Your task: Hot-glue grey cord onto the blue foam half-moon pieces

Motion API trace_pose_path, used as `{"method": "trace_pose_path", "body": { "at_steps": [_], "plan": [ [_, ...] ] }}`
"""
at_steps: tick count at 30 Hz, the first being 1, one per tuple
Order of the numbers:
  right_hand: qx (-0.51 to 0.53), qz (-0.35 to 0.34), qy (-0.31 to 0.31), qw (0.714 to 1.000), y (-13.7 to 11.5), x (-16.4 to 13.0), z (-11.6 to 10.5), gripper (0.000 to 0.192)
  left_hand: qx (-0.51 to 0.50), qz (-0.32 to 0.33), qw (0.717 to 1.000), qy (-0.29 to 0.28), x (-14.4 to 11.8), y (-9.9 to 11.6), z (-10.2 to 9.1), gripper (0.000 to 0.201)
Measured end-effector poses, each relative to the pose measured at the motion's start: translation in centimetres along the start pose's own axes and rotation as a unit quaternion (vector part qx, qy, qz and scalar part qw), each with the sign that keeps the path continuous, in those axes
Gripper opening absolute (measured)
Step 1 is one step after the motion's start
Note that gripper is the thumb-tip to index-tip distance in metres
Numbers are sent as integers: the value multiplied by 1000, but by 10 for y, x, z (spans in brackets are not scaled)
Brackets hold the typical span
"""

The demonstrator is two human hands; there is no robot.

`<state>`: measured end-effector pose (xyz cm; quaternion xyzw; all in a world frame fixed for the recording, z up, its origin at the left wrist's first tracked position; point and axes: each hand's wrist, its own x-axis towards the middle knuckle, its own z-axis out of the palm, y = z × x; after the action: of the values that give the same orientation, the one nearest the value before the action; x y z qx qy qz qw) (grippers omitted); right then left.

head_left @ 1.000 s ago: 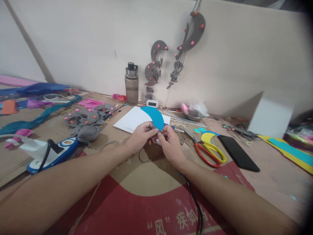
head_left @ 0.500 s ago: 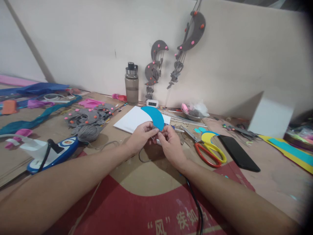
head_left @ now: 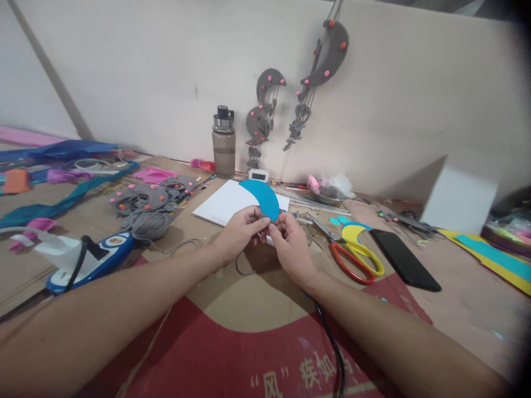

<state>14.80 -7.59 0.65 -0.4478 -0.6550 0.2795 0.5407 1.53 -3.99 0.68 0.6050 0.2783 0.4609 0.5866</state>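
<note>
Both hands meet at the centre of the work surface, fingertips closed together on one item. The left hand [head_left: 239, 232] pinches the lower edge of a blue crescent-shaped cutout [head_left: 262, 199], a flat, smooth, matte sheet piece with one curved outer edge, which rises up and away from the fingers. The right hand [head_left: 292, 246] is curled, its fingertips pressed together against the same lower tip of the cutout, directly beside the left thumb; what small item, if any, sits between the fingertips cannot be told. Just beyond both hands lies a white rectangular sheet [head_left: 222, 205], flat and smooth. To the right of the right hand rest scissors [head_left: 352, 255] with one red and one yellow glossy loop handle and metal blades, and a yellow crescent cutout [head_left: 352, 232] lies across them. Further right lies a black, flat, rectangular phone [head_left: 404, 260]. To the left of the left hand sits a grey ball of yarn [head_left: 149, 224], fuzzy in texture, beside grey felt pieces [head_left: 145, 198] studded with pink and orange dots. Beyond the hands stands a translucent grey cylindrical bottle [head_left: 223, 145]. A black cable [head_left: 332, 342] runs under the right forearm across the brown cardboard surface [head_left: 249, 298].
</note>
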Motion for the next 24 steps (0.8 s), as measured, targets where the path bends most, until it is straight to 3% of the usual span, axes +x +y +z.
{"method": "trace_pose_path", "body": {
  "at_steps": [11,24],
  "plan": [
    [25,9,26,999,0,2,-2,7,-11,-17,999,45,1,3,1,25],
    [5,20,15,1000,3,4,-3,8,-62,-15,997,45,5,-3,-3,22]
  ]
}}
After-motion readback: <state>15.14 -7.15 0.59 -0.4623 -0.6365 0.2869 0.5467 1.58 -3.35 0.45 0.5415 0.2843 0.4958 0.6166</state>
